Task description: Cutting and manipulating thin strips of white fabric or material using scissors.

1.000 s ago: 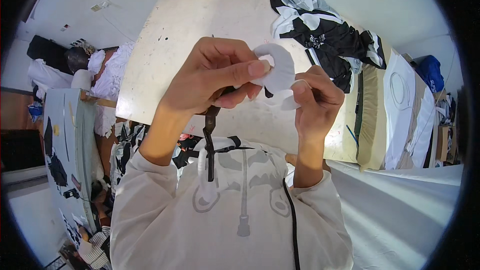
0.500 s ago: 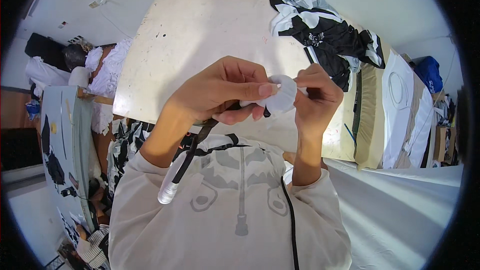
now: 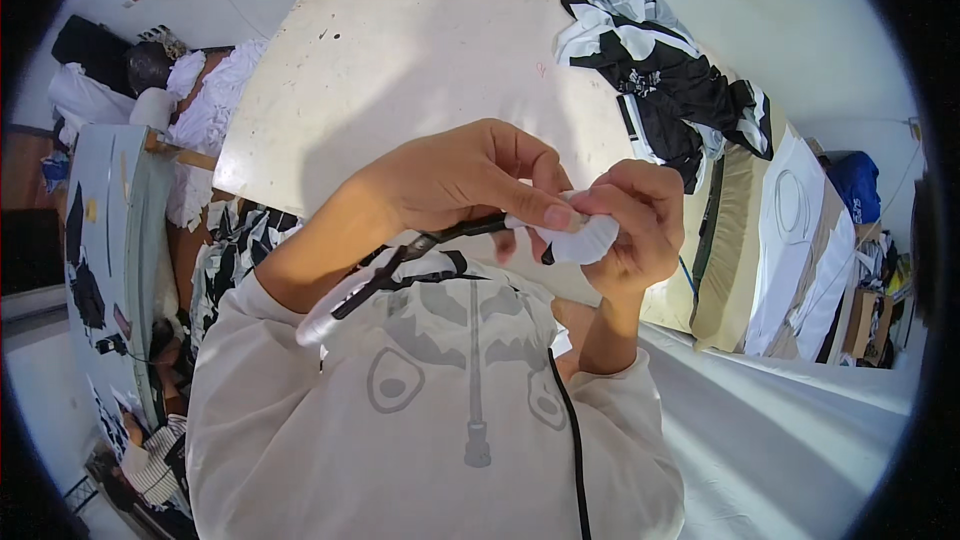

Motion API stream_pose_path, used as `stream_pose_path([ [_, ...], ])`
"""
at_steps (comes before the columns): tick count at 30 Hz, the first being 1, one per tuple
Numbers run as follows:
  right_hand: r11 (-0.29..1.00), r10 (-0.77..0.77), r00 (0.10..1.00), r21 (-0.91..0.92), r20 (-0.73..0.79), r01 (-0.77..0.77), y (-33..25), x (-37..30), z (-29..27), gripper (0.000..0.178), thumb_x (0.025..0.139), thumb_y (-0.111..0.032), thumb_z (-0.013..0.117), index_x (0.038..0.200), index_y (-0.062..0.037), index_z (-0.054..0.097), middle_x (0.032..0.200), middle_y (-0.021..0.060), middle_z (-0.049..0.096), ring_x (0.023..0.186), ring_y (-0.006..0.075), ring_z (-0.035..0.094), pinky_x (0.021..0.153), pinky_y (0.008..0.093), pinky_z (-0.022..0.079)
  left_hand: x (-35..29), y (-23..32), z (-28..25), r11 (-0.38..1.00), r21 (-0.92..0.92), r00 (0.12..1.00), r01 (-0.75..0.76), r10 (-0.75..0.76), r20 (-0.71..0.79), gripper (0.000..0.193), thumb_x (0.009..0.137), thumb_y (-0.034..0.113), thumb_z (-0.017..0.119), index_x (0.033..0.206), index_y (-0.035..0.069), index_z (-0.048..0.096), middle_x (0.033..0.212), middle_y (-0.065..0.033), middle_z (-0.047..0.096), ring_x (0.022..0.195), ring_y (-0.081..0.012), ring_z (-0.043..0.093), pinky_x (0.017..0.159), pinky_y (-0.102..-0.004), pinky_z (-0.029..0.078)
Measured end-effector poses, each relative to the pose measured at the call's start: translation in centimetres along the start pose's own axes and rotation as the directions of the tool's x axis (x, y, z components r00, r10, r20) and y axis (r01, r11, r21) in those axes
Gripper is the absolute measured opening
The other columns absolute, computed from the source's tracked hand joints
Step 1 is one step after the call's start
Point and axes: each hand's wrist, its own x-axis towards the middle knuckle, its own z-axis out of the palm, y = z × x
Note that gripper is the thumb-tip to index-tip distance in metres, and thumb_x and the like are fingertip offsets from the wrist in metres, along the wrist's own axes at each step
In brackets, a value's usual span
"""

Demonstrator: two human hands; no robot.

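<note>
My left hand (image 3: 455, 180) and my right hand (image 3: 640, 225) meet above the near edge of the table, in front of my chest. Between their fingertips is a small white, rounded, thin piece (image 3: 588, 243), which looks like fabric, with a dark bit at its lower edge. Both hands pinch it, the left with thumb and fingers, the right with bent fingers around its far side. A black strap-like strip (image 3: 400, 258) runs from beneath my left fingers down past the wrist. Its lower end is wrapped in white (image 3: 325, 318). What the strip joins to is hidden by the fingers.
A large pale table (image 3: 420, 50) spreads ahead. Black, white and grey garments (image 3: 660, 70) lie heaped at its far right. White panels (image 3: 790, 240) stand at the right. White cloth (image 3: 225, 90) is piled at the left, where another person (image 3: 155, 465) is near a grey-blue table (image 3: 120, 230).
Both hands have lowered slightly, and the white piece has tilted and shows less of its face. My right fingers have closed further over it. The whole view has shifted a little.
</note>
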Motion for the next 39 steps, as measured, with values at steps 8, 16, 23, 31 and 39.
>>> stream_pose_path([
  [8,0.991,-0.007,0.997,-0.133,-0.073,-0.003,0.1,-0.6,-0.4,0.026,0.069,-0.012,0.077,0.090,0.0020,0.072,0.088,0.0124,0.060,0.070,0.0197,0.058,0.056,0.0266,0.043,-0.7,-2.2,0.7,0.788,0.457,0.900,-0.413,0.429,0.074,0.032,0.076,-0.006,0.080,0.102,-0.001,0.063,0.105,-0.0109,0.066,0.085,-0.0208,0.069,0.074,-0.0317,0.057],
  [16,0.958,-0.040,0.980,-0.286,-0.196,-0.018,-0.4,-0.4,0.2,0.025,0.065,0.008,0.073,0.090,0.0018,0.073,0.080,0.0099,0.062,0.061,0.0168,0.059,0.048,0.0261,0.045,-1.2,-3.0,2.5,0.355,0.870,0.768,-0.343,0.640,0.041,0.028,0.090,0.002,0.069,0.118,-0.002,0.062,0.104,-0.0148,0.070,0.083,-0.0248,0.069,0.071,-0.0304,0.054],
  [23,0.956,0.240,0.919,-0.088,-0.312,-0.279,0.9,-1.6,2.8,0.024,0.073,0.017,0.070,0.094,0.0053,0.067,0.083,0.0106,0.066,0.070,0.0135,0.063,0.059,0.0229,0.051,2.3,-5.6,1.6,0.366,0.854,0.595,-0.371,0.800,-0.084,0.023,0.099,0.008,0.057,0.120,-0.001,0.058,0.102,-0.0120,0.066,0.087,-0.0246,0.064,0.079,-0.0336,0.048],
  [31,0.540,0.815,0.578,0.396,-0.028,-0.743,0.2,0.2,3.0,0.017,0.086,0.005,0.067,0.102,0.0019,0.065,0.086,0.0066,0.067,0.064,0.0046,0.058,0.054,0.0189,0.046,5.3,-7.2,-2.3,0.403,0.804,0.519,-0.438,0.843,-0.140,0.014,0.099,0.006,0.055,0.110,-0.002,0.056,0.078,-0.0121,0.061,0.059,-0.0173,0.057,0.055,-0.0297,0.044],
  [39,-0.064,0.638,0.474,0.655,0.607,-0.753,3.7,-1.7,-0.1,0.016,0.093,-0.006,0.065,0.107,0.0018,0.060,0.095,0.0051,0.061,0.066,0.0087,0.056,0.055,0.0235,0.042,3.1,-5.8,-2.6,0.440,0.799,0.620,-0.409,0.777,-0.111,0.014,0.097,0.008,0.057,0.107,-0.001,0.061,0.074,-0.0087,0.060,0.055,-0.0150,0.050,0.053,-0.0273,0.040],
])
